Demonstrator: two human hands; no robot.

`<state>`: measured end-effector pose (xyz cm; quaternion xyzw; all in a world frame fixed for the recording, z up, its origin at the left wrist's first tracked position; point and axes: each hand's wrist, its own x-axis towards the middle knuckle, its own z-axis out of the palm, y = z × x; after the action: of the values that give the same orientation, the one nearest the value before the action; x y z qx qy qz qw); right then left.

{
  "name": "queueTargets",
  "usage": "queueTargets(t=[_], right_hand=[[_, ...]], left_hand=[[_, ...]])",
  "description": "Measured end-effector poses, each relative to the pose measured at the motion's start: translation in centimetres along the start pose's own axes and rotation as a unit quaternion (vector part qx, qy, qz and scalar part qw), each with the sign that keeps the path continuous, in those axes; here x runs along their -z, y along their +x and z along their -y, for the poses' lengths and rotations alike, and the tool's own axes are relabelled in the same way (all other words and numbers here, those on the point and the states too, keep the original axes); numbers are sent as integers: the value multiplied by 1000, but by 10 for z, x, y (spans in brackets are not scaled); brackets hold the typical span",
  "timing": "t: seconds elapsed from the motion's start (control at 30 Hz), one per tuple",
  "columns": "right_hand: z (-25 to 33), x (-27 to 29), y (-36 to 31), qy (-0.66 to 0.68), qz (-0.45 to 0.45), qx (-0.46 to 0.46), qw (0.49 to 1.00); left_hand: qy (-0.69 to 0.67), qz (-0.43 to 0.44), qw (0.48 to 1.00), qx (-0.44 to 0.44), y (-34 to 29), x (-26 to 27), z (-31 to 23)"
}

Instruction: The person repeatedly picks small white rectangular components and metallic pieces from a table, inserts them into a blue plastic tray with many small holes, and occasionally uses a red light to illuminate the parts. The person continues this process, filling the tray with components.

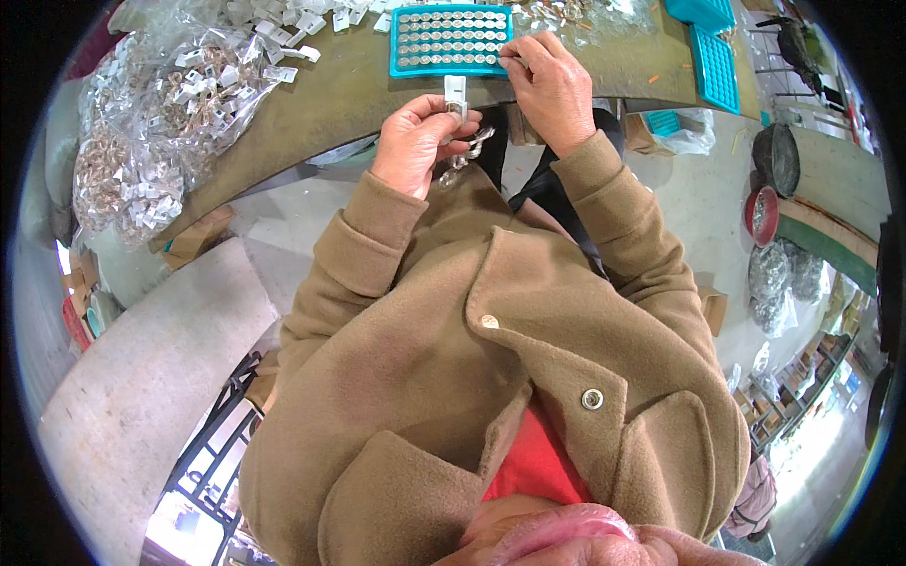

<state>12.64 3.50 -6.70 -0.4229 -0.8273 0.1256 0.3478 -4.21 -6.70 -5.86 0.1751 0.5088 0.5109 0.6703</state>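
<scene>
One counter (335,90) carries a turquoise tray (415,73), set apparently for easy reach. Right hand (555,94), at its right edge: fingertips together, any held item indiscernible. Left hand (412,140): clamped on a white tag (455,90), seemingly steadying it, between hand and tray.

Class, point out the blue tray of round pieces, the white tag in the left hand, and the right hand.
Blue tray (444,73), head view: its near rim.
White tag (455,88), head view: its upper part.
Right hand (557,91), head view: its back.

filled teal tray (425,72): 1 | held white tag (456,88): 1 | red basin (773,219): 1
</scene>
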Motion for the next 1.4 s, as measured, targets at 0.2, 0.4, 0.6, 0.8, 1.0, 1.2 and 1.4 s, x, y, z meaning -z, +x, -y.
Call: queueTargets(t=[0.2,0.4,0.6,0.8,1.0,1.2,1.4], right_hand=[[-3,4,8,-66,34,105,992],[-4,1,6,99,43,34,994],[-8,-2,6,20,50,92,994],[6,16,10,67,95,54,992],[39,23,-2,232,133,21,963],[42,22,-7,175,145,42,973],[41,6,-13,94,36,98,990]], left_hand=[[-8,-14,1000,22,3,-1,-1],[-60,-9,998,20,3,1,-5],[-45,4,999,8,2,1,-6],[-51,16,999,-11,-1,2,-7],[-25,11,999,-20,-5,1,-7],[130,-18,982,-137,-13,-3,-6],[220,-33,961,-162,-14,-8,-9]])
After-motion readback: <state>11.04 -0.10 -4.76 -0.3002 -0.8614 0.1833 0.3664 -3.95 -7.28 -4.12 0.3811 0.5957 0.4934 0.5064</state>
